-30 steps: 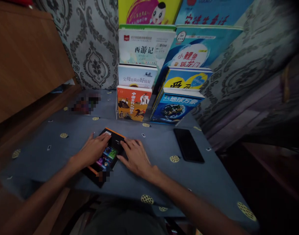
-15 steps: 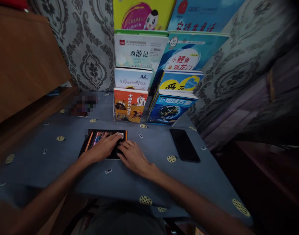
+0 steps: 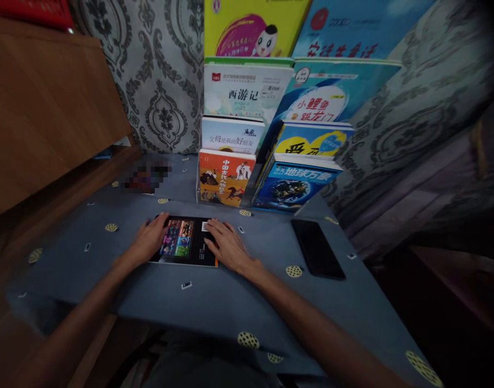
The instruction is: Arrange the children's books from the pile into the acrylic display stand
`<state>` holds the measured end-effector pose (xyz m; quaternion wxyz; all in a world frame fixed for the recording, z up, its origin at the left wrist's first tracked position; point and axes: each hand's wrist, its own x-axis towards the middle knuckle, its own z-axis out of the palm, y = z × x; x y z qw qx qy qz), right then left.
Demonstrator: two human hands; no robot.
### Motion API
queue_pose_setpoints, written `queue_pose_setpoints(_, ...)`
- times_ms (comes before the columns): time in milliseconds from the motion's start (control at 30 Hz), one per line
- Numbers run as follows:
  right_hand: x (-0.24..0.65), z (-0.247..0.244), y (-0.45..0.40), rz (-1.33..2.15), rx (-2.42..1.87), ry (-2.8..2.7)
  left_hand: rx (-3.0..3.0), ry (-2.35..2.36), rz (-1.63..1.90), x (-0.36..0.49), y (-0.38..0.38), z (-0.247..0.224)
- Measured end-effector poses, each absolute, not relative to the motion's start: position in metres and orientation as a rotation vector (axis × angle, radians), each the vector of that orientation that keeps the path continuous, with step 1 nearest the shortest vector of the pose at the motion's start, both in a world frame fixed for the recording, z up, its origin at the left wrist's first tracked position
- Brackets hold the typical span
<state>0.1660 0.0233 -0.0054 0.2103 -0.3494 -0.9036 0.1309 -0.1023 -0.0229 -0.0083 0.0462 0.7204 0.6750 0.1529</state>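
Observation:
A thin black book (image 3: 195,245) with rows of colourful pictures and a white label near its right side lies flat and closed on the cloth-covered table. My left hand (image 3: 150,237) rests on its left edge, fingers stretched toward the top corner. On the right edge lies my right hand (image 3: 227,243), open, with its fingers extended over the cover and the thumb apart. Neither hand lifts the book.
Behind the book, a clear stand holds several upright books, among them an orange one (image 3: 226,178) and a blue one (image 3: 289,186). A black phone (image 3: 317,249) lies to the right. A pixelated item (image 3: 144,179) sits back left, near a wooden cabinet (image 3: 48,108).
My left hand has moved from across the middle of the book to its left edge, uncovering the pictures. My right hand now lies flatter along the right edge. The view has shifted slightly.

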Motion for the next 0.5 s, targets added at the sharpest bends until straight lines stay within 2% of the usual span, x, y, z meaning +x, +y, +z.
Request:
queue_pose_setpoints(267, 0.153, 0.007, 0.015, 0.297, -0.996, -2.611, 2.002, 1.705, 0.604, -0.14, -0.021, 0.015)
queue_pose_setpoints(500, 0.068, 0.02, -0.005, 0.324, -0.442, -2.861, 1.86, 1.666, 0.683, -0.145, -0.015, 0.028)
